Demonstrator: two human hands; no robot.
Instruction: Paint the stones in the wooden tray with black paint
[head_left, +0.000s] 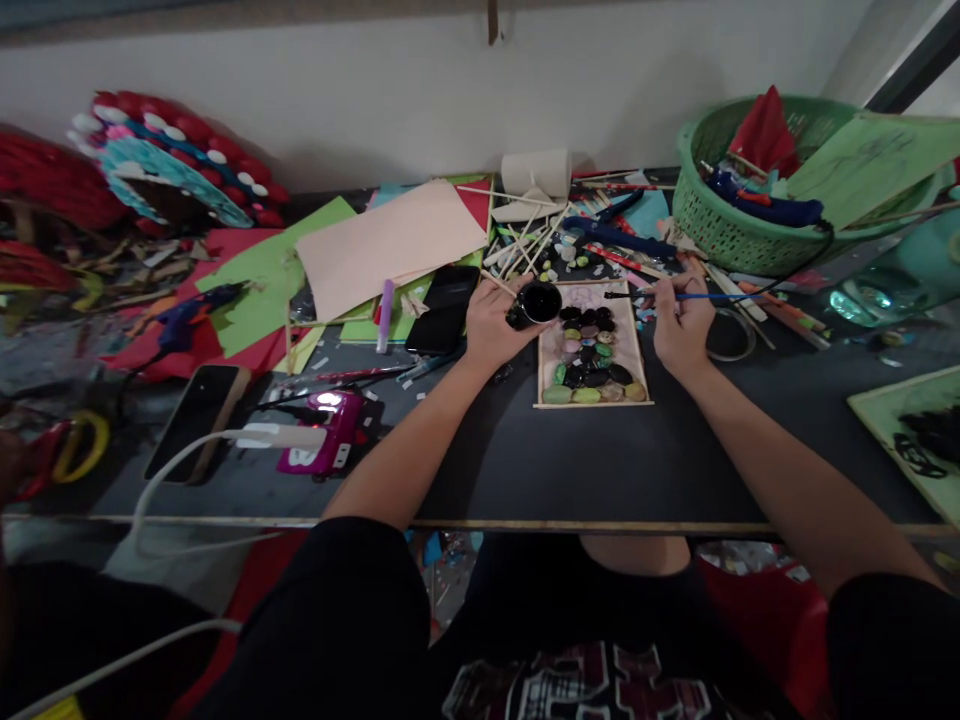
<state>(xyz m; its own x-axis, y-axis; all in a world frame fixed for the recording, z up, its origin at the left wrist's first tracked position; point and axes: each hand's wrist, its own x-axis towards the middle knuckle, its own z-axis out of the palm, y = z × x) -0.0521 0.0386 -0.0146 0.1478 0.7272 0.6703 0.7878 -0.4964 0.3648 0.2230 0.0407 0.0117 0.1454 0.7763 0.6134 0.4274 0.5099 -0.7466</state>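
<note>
My left hand (496,325) is closed around a small jar of black paint (541,300), tilted so its dark opening faces me. A thin paintbrush (697,295) with a blue handle is pinched in my right hand (681,325). Its dark tip points left, just right of the jar and over the top of a framed panel (634,350). Rows of pebbles (589,378), some black and some green or pink, cover most of that panel, which lies flat on the table. Beside my right hand rests a round lid or ring (729,335).
A green basket (739,225) stands at the back right, near a clear container (877,295). Coloured paper (390,245), sticks (525,240) and phones (199,420) crowd the back and left. A white cable runs from a purple power socket (322,435). Another person's hand (15,460) is at far left.
</note>
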